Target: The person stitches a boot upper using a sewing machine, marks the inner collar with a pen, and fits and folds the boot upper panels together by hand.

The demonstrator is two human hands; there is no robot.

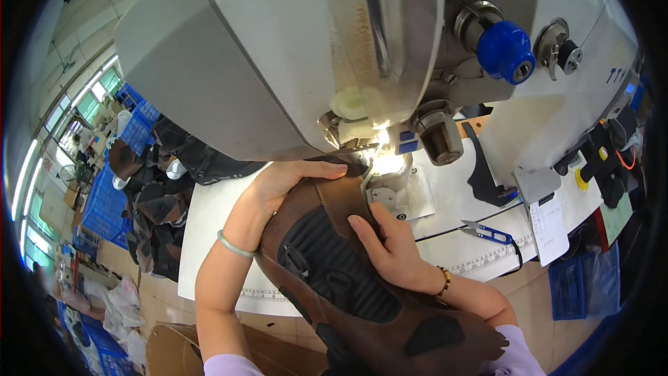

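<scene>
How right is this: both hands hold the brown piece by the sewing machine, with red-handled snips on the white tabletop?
The snips on the white tabletop are blue-handled, not red, as the head view shows. The left hand and right hand do hold the brown piece.

Brown shoe upper (416, 303) with a black ribbed panel (341, 268), curved, slanting from centre to lower right

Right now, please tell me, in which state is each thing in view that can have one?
Machine lamp: lit.
Shoe piece: unfinished, held in both hands beside the lit spot.
Left hand: holding the piece's upper edge, thumb on top.
Right hand: holding the piece's right side.
Scissors: lying on the table, blades apart, not held.
</scene>
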